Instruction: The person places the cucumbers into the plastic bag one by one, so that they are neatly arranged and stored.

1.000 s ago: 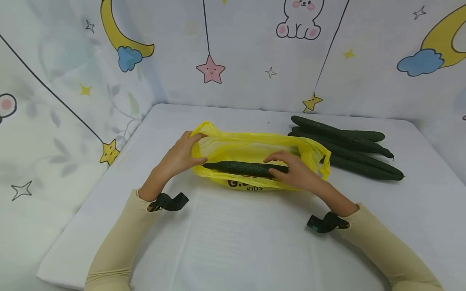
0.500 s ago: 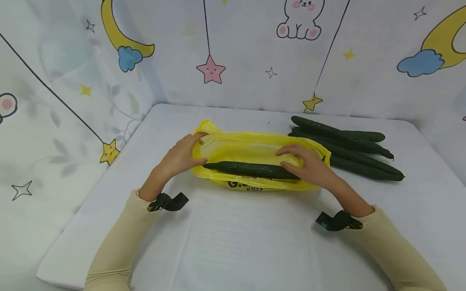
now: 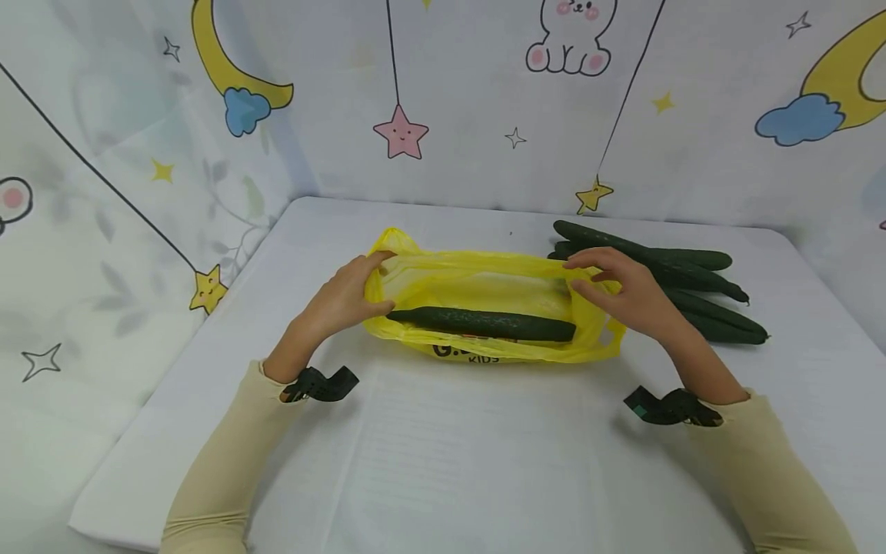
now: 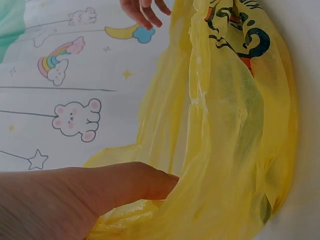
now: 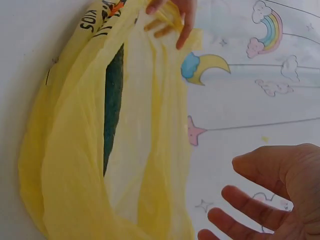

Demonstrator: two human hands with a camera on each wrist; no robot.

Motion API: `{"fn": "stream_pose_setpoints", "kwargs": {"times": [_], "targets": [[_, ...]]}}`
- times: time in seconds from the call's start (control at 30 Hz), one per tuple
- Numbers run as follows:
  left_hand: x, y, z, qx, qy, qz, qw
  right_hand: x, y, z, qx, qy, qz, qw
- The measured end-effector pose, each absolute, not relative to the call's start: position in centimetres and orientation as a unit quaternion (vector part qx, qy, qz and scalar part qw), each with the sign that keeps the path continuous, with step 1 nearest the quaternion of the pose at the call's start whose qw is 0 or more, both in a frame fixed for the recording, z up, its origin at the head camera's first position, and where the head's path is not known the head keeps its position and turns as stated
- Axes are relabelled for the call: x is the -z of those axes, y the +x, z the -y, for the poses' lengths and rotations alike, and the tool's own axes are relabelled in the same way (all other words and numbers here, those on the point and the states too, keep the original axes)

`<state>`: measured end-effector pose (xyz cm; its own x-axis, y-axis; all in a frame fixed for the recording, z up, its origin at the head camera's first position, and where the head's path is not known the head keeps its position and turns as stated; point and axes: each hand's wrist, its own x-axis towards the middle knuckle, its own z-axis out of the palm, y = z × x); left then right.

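Note:
In the head view, a yellow plastic bag (image 3: 477, 265) lies with its mouth spread wide, and one dark green cucumber (image 3: 498, 324) rests inside along the near side. My left hand (image 3: 346, 296) holds the bag's left end, thumb at the near rim and index finger over the far rim. Some of its fingers show only through the film in the right wrist view. My right hand (image 3: 631, 292) hovers at the bag's right end, its fingers (image 5: 250, 200) loosely bent, apart and holding nothing. Several cucumbers (image 3: 720, 323) lie just behind it.
The cucumber pile sits at the back right of the white-covered table (image 3: 477, 454), partly hidden by my right hand and the bag. A patterned cloth backdrop (image 3: 471, 100) hangs behind and along the left side.
My right hand has let go of the cucumber in the bag and moved right and slightly up to the bag's right end. The cucumber's right tip is now visible. My left hand keeps its place.

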<state>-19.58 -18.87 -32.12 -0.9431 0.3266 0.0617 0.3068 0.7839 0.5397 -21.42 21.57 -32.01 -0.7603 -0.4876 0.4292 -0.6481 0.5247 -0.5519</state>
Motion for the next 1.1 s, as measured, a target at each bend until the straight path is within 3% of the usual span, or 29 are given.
{"fn": "stream_pose_setpoints", "kwargs": {"times": [0.37,0.63,1.1], "targets": [[32.0,-19.5,18.8,-0.278,0.168,-0.945,0.019,30.8,-21.9,-24.7,-0.346,0.281,0.888,0.11],[32.0,-19.4,18.7,-0.278,0.17,-0.945,0.023,31.2,-22.5,-26.7,-0.316,0.201,0.924,0.078],[31.9,-19.3,18.8,-0.283,0.175,-0.942,0.028,34.3,-24.9,-30.0,-0.318,0.172,0.931,0.037]]}}
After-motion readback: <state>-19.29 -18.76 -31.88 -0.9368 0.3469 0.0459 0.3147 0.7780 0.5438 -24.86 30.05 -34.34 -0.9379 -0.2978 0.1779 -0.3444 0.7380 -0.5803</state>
